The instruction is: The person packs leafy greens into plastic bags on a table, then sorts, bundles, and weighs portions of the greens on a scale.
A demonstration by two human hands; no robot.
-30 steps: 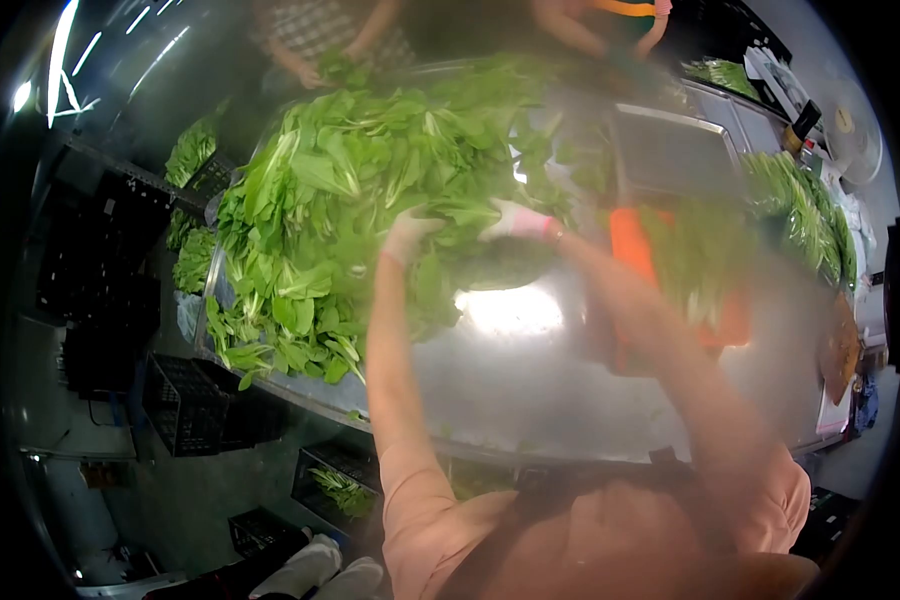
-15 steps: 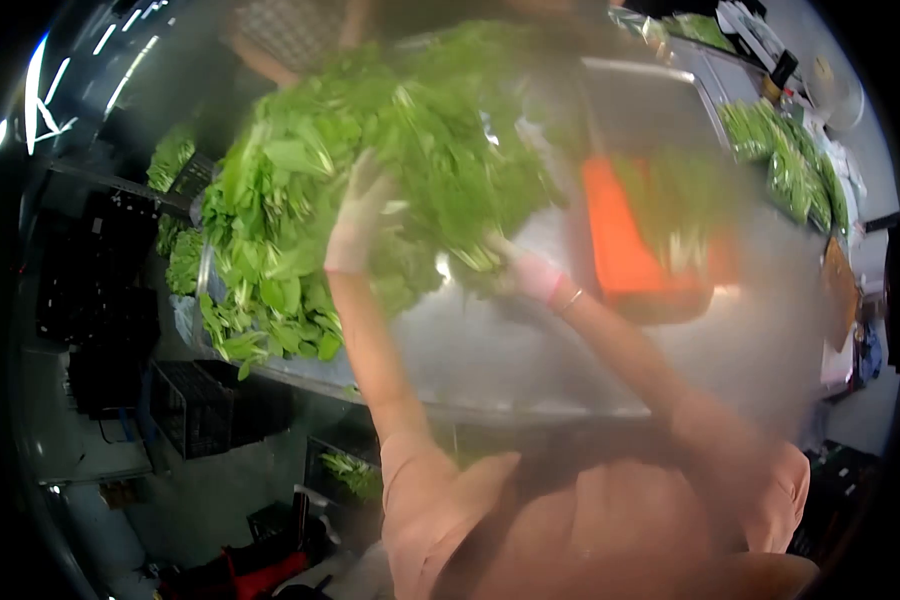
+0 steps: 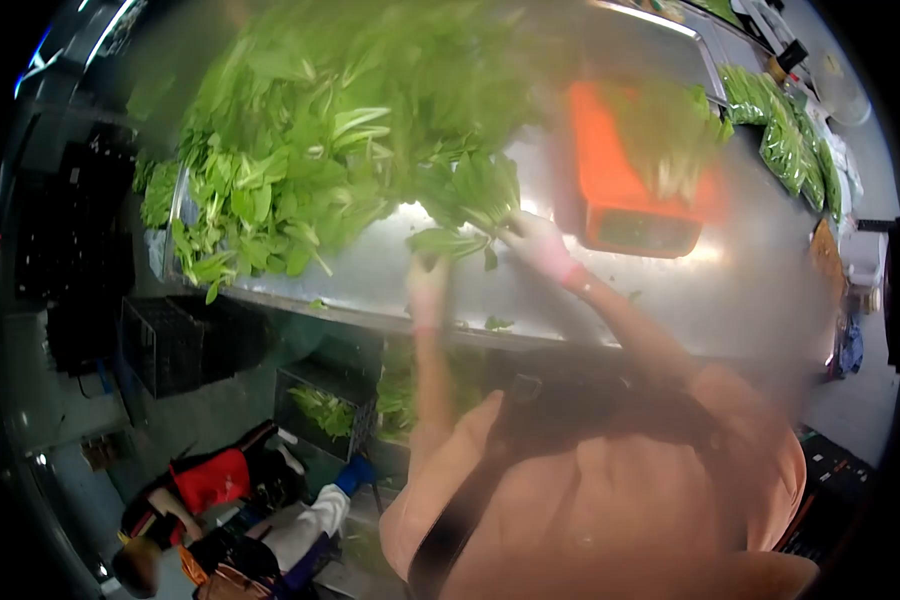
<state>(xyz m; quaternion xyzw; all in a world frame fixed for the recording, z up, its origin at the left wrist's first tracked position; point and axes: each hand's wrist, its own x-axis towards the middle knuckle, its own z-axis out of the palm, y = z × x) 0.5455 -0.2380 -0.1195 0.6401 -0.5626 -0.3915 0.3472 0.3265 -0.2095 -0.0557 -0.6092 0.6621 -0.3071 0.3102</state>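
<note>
My right hand (image 3: 540,246), in a whitish glove with a pink cuff, grips the pale stems of a bunch of leafy greens (image 3: 485,185) just above the metal table. Close by on the left, my left hand (image 3: 428,285) is smeared by motion. Its fingertips are at a loose green leaf (image 3: 448,241) below the bunch; whether they pinch it is not clear. A big heap of leafy greens (image 3: 280,190) covers the left and far part of the table. Right of my right hand stands an orange container (image 3: 610,185) with greens (image 3: 670,140) in and over it, partly blurred.
The metal table (image 3: 610,300) has its front edge before my body. Bagged greens (image 3: 785,150) lie at the far right. Black crates (image 3: 160,345) and a crate with leaves (image 3: 325,410) are on the floor at left. A person (image 3: 240,520) is at the lower left.
My left hand has come back from the heap toward the front edge. My right hand still has the bunch, now apart from the heap. The view has tilted downward.
</note>
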